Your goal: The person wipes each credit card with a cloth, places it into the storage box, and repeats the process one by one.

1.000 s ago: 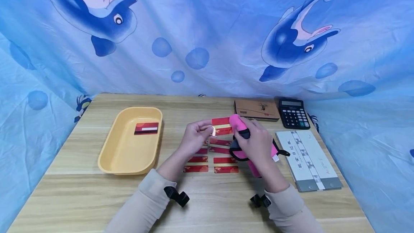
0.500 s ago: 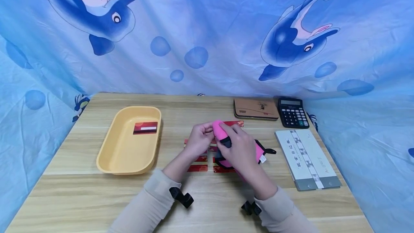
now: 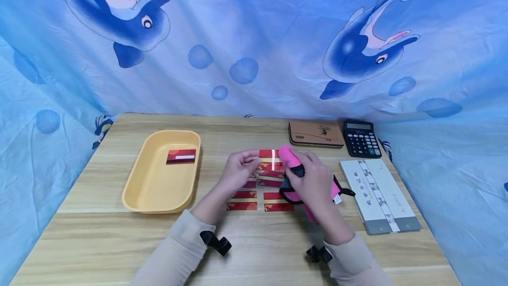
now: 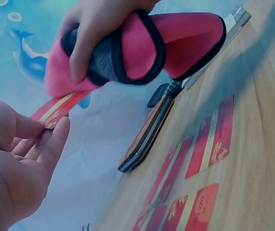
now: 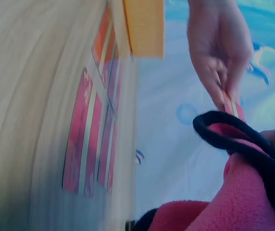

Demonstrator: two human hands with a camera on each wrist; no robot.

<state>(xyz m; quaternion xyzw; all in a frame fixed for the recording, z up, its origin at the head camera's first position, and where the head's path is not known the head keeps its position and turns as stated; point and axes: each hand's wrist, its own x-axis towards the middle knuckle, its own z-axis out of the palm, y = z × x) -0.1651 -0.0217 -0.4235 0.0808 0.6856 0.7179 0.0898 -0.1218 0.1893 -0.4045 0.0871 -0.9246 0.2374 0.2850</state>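
My left hand (image 3: 237,170) pinches the left end of a red card with a gold stripe (image 3: 269,159), raised above the table. A bright streak of light shows across its face. In my right hand (image 3: 313,182) I grip a plush pink cloth with black trim (image 3: 291,159), folded over the card's right end. The left wrist view has the cloth (image 4: 190,41) hanging loose behind the fingers, and the card (image 4: 60,107) running from the left thumb up to it. Beneath the hands, several similar cards (image 3: 279,207) lie in rows on the table.
A yellow tray (image 3: 131,189) at left contains one dark red card (image 3: 181,156). At back right are a brown wallet-like case (image 3: 317,133) and a black calculator (image 3: 361,139). A pale notebook (image 3: 379,195) lies at right. A blue dolphin-print curtain (image 3: 254,43) hangs behind the table (image 3: 99,242).
The right hand moved the cloth leftward over the card up to the left fingertips, then back right, exposing the card's face again. The left hand shifted slightly right and back, keeping its pinch.
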